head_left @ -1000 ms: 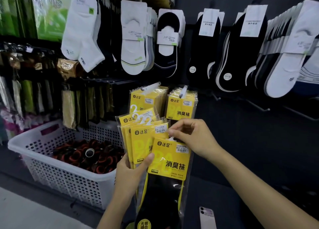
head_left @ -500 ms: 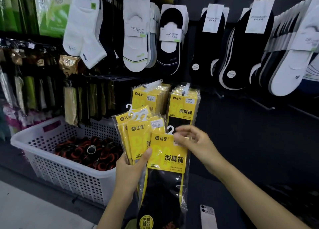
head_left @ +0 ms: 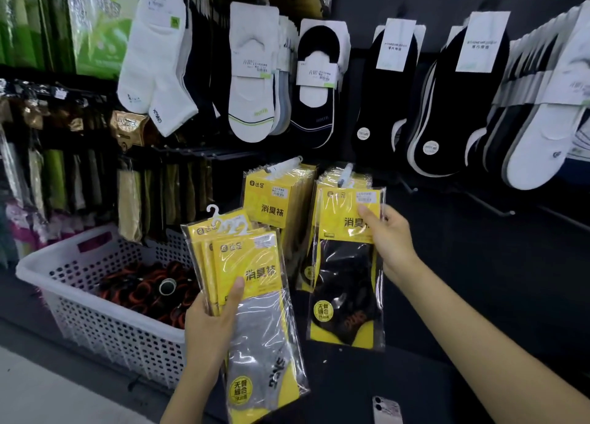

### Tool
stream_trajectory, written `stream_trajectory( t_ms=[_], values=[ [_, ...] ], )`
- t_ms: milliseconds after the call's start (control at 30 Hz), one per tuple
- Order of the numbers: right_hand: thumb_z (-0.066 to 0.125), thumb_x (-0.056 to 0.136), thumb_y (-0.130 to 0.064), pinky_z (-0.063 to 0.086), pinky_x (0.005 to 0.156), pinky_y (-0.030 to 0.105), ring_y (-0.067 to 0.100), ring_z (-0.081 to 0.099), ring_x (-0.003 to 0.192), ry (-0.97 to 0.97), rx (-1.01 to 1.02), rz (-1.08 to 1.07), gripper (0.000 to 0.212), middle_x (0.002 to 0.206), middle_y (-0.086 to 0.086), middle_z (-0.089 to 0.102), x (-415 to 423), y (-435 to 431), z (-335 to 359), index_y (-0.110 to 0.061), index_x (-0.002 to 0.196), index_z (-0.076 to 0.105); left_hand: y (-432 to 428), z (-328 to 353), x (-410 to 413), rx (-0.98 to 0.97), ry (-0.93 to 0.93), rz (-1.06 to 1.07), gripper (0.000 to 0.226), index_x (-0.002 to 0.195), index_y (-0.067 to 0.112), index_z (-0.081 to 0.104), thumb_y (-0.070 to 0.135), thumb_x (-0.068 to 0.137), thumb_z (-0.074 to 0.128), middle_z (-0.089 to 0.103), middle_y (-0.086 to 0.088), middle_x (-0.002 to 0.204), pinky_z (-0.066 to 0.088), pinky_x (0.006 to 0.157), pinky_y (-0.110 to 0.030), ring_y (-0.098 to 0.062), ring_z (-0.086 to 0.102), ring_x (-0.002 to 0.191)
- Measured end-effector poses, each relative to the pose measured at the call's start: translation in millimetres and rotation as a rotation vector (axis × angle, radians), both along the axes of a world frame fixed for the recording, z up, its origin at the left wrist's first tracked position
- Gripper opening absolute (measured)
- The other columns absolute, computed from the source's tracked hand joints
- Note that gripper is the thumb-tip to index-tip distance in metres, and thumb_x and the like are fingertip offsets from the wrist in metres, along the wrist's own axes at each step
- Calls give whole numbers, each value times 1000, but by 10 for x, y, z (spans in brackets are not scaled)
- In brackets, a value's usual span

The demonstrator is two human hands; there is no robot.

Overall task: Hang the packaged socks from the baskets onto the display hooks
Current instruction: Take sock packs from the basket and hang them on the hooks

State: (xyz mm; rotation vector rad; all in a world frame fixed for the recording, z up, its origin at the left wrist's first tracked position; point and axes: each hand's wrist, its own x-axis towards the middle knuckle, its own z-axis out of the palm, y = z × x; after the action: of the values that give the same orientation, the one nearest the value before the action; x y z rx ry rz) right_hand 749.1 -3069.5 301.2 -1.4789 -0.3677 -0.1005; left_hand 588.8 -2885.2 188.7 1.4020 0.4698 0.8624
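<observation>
Right hand [head_left: 388,232]: pinches black-sock pack [head_left: 348,264] at display hook [head_left: 346,173].
Left hand [head_left: 210,324]: grips spare packs [head_left: 252,283].
Risk: hanger may miss hook, dropping pack.

Right hand [head_left: 388,238] pinches black-sock pack [head_left: 348,264] at hook [head_left: 346,175]; left hand [head_left: 212,318] grips pack stack [head_left: 252,283].

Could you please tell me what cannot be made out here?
Head view:
Whether the hanger of the black-sock pack sits on the hook: the pack's top hides it.
How many packs the left hand holds: they overlap.
Print on the price label: too small, blurred.
The phone: cut off by the bottom edge.
</observation>
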Motion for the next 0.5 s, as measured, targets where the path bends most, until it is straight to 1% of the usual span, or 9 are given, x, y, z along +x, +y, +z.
stream_trajectory(
  t_ms=[67, 133, 167, 233, 267, 333, 367, 433, 500],
  values=[
    [61, 93, -24, 54, 87, 32, 17, 68, 97, -15, -37, -9, 7, 101, 0, 72, 128, 103, -27, -23, 96, 67, 44, 2, -10, 1, 3, 25, 27, 82, 33, 64, 55, 67, 63, 68, 16, 72, 41, 59, -16, 5, 60, 64],
    [60, 94, -22, 55, 84, 30, 16, 68, 95, 5, -34, -18, 9, 102, 0, 72, 243, 189, -91, -21, 100, 67, 75, 0, -9, -15, 0, 36, 25, 83, 32, 64, 53, 69, 64, 69, 15, 77, 41, 60, -16, 4, 60, 71],
    [60, 94, -22, 56, 81, 29, 15, 68, 93, 20, -23, -30, 9, 102, 1, 72, 295, 223, -123, -20, 99, 67, 84, 1, -8, -22, 1, 37, 25, 85, 32, 64, 52, 70, 65, 69, 16, 79, 41, 61, -16, 4, 61, 73],
    [63, 92, -23, 55, 70, 22, 11, 68, 86, 54, 8, -78, 3, 96, -1, 71, 386, 276, -169, -22, 92, 65, 82, 3, -1, -32, 7, 23, 25, 86, 32, 65, 52, 70, 65, 69, 17, 81, 41, 63, -15, 7, 60, 75],
    [66, 89, -25, 52, 64, 18, 9, 67, 83, 64, 10, -126, 4, 91, -3, 70, 415, 297, -180, -21, 89, 65, 75, 5, 3, -39, 8, 13, 26, 87, 33, 65, 52, 69, 64, 69, 18, 82, 42, 63, -16, 7, 61, 76],
    [72, 83, -31, 45, 61, 15, 8, 62, 78, 77, -33, -260, 20, 85, -5, 65, 470, 317, -221, -16, 89, 63, 55, -3, 6, -58, 9, -9, 31, 89, 32, 65, 55, 68, 64, 70, 16, 85, 44, 65, -19, 2, 63, 80],
    [74, 81, -32, 43, 63, 16, 9, 59, 79, 75, -66, -330, 26, 89, -3, 64, 469, 313, -254, -14, 94, 60, 40, -7, 7, -64, 14, -20, 36, 93, 31, 66, 57, 67, 63, 71, 14, 88, 47, 69, -23, -1, 64, 84],
    [76, 80, -29, 42, 69, 18, 12, 56, 88, 33, -113, -449, 36, 106, 2, 57, 397, 276, -346, -14, 104, 55, -1, -8, 6, -89, 18, -41, 46, 101, 28, 67, 58, 67, 64, 71, 13, 95, 49, 79, -28, -4, 64, 91],
    [74, 81, -27, 41, 70, 16, 11, 54, 91, -29, -112, -463, 38, 112, 4, 51, 227, 223, -457, -14, 109, 51, -48, -3, 6, -124, 11, -54, 46, 100, 30, 67, 60, 65, 65, 72, 16, 93, 49, 80, -25, -3, 64, 93]
  ],
)
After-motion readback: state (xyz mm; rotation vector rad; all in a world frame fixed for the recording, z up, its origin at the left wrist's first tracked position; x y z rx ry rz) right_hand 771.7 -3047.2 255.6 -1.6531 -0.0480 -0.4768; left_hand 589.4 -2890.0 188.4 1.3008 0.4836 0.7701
